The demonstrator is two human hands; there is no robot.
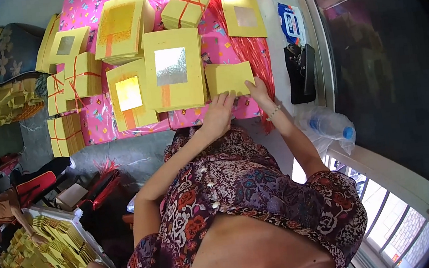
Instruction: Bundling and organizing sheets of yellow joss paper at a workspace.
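A folded yellow sheet of joss paper [229, 77] lies on the pink patterned table cover, near its front edge. My left hand [218, 116] rests its outstretched fingers along the sheet's near edge. At the right end, my right hand [260, 90], with a beaded bracelet at the wrist, pinches the corner, thumb on top. Just left of the sheet stands a tall stack of yellow joss paper [157, 93] with a silver foil square on top. A lower stack with a gold foil square [129, 93] sits beside it.
Bundles tied with red string [82, 75] stand at the left and far side. Red plastic strands [247, 51] hang along the table's right. A wipes pack [291, 22] and a plastic bottle [330, 125] lie by the window. At lower left, another person's hand [38, 238] touches yellow paper.
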